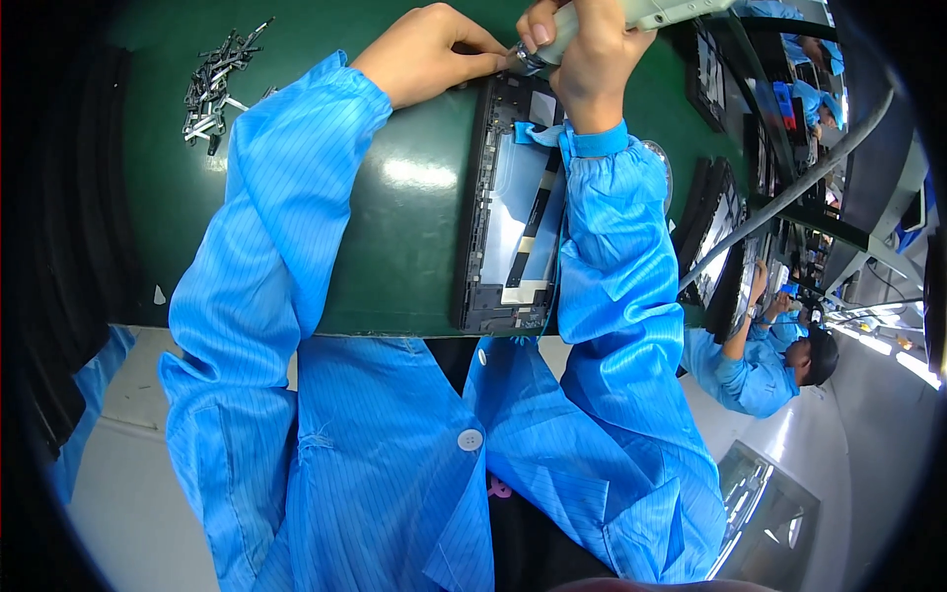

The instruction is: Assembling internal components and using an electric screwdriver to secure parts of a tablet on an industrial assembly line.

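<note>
A flat, opened tablet-like device [486, 232] with a dark frame and a silvery inner panel lies lengthwise on the green table. My right hand [592, 59] grips a pale grey electric screwdriver [659, 12], its metal tip angled down to the left at the device's far end. My left hand [439, 51] meets that tip with thumb and index finger pinched together; whatever lies between them is too small to make out. A blue band [599, 141] circles my right wrist, and blue material beside it lies over the device.
Small black and white parts [212, 94] lie heaped at the far left of the green table [395, 237]. Dark flat panels [715, 227] stand along the right side, crossed by a thick grey cable [789, 192]. Another person [755, 380] works farther right.
</note>
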### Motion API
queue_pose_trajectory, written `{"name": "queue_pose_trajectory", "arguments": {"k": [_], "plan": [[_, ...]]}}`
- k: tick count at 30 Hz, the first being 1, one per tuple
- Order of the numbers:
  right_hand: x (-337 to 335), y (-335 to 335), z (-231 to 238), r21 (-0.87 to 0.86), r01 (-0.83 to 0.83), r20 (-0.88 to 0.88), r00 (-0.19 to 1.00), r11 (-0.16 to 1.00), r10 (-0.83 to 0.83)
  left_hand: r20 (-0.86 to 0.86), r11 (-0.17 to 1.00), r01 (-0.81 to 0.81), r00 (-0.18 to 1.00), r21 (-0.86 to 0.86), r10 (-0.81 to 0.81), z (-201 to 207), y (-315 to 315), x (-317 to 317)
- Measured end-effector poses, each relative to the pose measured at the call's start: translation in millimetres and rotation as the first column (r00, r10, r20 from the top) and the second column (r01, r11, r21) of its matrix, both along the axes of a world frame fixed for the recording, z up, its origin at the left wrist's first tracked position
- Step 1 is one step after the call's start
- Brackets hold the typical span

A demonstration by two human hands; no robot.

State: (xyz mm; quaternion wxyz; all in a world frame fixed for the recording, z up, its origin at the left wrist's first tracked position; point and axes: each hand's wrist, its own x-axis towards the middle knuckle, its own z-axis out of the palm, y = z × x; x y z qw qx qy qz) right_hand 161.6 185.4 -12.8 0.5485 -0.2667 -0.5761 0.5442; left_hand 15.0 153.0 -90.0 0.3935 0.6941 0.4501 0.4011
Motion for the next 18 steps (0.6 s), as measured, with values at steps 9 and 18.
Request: {"name": "queue_pose_trajectory", "arguments": {"k": [9, 18], "plan": [[-25.0, -11.3, 2.3, -0.068, 0.074, -0.061, 0.995, 0.995, -0.078, -0.180, 0.873, -0.304, 0.902, 0.381, 0.393, 17.2, -48.2, -6.0], [21.1, 2.8, 23.2, 0.100, -0.061, 0.158, 0.986, 0.993, 0.045, -0.583, 0.940, -0.018, 0.780, 0.342, 0.227, 27.5, -222.5, 84.1]]}}
